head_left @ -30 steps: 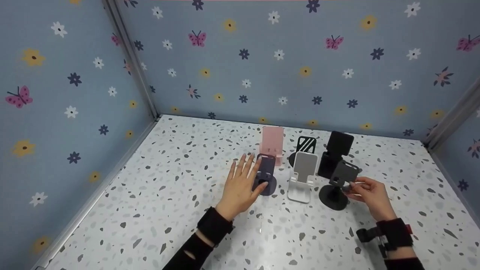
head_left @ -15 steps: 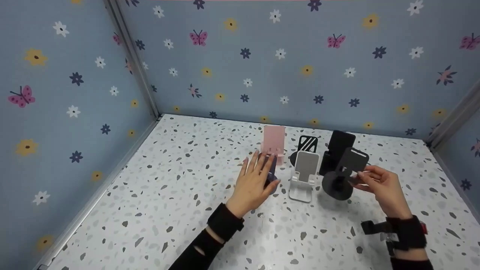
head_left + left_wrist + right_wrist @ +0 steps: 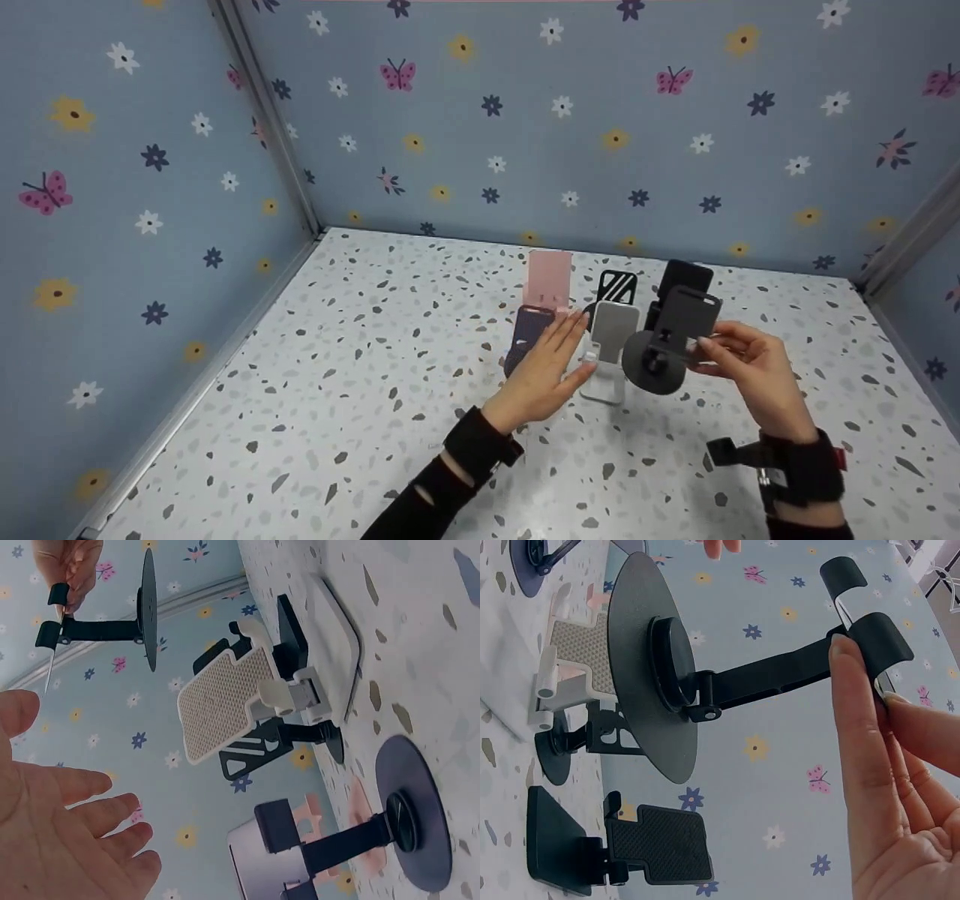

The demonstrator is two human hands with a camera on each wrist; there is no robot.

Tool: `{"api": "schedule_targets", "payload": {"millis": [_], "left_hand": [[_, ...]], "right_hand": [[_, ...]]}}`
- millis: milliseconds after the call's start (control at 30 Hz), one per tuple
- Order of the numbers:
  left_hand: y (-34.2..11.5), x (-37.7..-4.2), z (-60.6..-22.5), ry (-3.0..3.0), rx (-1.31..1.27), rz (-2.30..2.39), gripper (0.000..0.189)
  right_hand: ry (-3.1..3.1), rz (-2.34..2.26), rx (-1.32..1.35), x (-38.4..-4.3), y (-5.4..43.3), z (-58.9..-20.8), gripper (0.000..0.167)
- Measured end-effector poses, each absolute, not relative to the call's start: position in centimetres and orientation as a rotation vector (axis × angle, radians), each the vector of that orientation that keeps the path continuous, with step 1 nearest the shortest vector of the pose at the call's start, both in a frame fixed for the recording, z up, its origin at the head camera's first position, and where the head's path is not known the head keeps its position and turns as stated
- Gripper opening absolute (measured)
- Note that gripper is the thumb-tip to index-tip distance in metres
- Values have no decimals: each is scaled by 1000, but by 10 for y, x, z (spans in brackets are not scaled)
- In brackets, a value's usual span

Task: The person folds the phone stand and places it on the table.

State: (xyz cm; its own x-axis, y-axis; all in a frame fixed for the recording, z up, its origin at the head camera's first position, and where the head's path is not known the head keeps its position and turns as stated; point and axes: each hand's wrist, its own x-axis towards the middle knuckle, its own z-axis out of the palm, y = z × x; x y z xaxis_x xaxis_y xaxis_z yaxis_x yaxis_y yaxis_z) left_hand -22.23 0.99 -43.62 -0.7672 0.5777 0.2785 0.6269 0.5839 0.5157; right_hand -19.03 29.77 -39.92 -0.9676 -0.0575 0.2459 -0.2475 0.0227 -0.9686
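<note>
My right hand (image 3: pixel 761 375) pinches a black phone stand with a round base (image 3: pixel 691 319) at the edge of its holder plate. In the right wrist view that stand's disc base (image 3: pixel 656 682) is off the table and tipped on its side, with thumb and fingertips at its curved hooks. My left hand (image 3: pixel 536 382) hovers with spread, straight fingers in front of a purple phone stand (image 3: pixel 529 330) and beside a white phone stand (image 3: pixel 616 334). It holds nothing; its palm (image 3: pixel 67 840) shows in the left wrist view, apart from the stands.
Behind stand a pink phone stand (image 3: pixel 549 277), a black striped stand (image 3: pixel 618 285) and a black stand with a rectangular base (image 3: pixel 690 274), partly hidden by the held one. The speckled table (image 3: pixel 360 337) ends at a flowered blue wall (image 3: pixel 450 112).
My right hand has lifted the round-based black stand off the table, its base tilting, then moved it slightly left. My left hand has moved right, from the purple stand towards the white one.
</note>
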Motion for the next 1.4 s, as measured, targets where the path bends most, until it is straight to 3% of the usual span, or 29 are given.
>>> {"api": "schedule_targets", "payload": {"millis": [300,733,1033,1400], "left_hand": [[22,-225,-447,-2688,-1015,-1522,63],[36,-228,-462,-2341,-596,-2530,44],[37,-232,-468,-2306,-499,-2524,32],[36,-235,-467,-2336,-462,-2442,25]], "right_hand": [[-2144,2090,318,-192,281,-400,20],[-2161,2082,432,-195,265,-406,25],[-2157,2100,522,-195,259,-410,23],[-2203,2020,323,-191,246,-409,16]]}}
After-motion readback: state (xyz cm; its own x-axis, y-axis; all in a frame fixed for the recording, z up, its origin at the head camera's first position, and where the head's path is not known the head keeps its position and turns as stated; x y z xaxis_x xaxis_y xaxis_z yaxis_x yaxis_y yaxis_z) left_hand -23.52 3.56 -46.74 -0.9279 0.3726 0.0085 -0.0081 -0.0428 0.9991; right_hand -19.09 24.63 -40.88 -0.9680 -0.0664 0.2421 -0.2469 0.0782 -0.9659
